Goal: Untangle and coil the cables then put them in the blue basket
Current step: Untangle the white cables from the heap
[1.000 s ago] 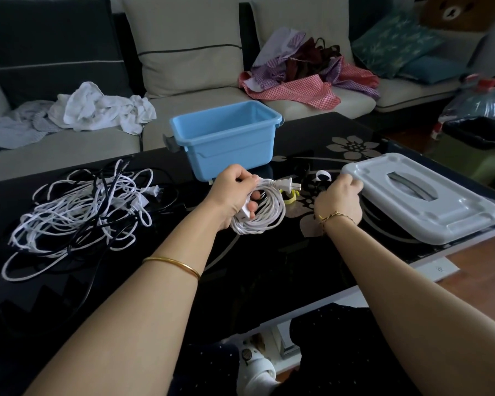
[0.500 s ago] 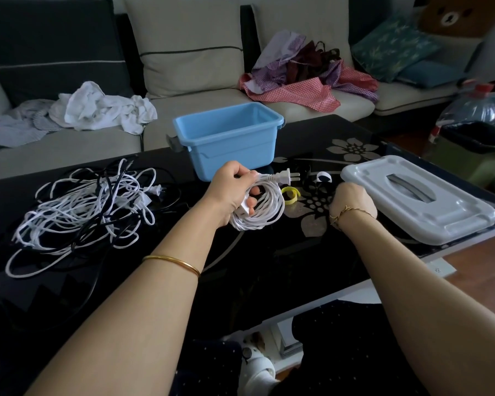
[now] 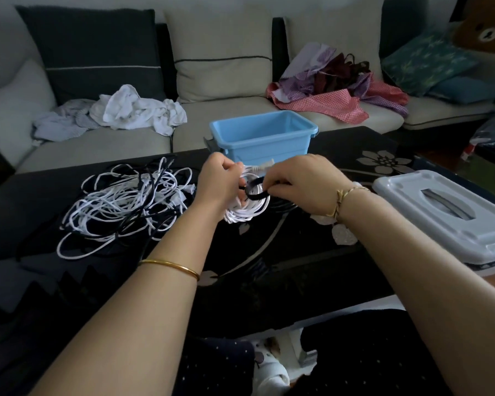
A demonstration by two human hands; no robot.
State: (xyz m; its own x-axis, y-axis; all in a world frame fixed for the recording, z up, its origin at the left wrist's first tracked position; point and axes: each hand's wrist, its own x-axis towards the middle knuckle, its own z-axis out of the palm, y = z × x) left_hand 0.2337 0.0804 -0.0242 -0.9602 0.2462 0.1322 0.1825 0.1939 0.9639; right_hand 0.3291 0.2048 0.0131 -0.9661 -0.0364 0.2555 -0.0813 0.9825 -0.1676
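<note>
The white coil is clamped in the left hand, at 6 o'clock of the blue basket; a newly fetched black strap is pinched by the right hand, so binding is expected

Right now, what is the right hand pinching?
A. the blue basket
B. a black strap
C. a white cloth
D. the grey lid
B: the right hand pinches a black strap against the white coil, which the left hand grips.
</note>
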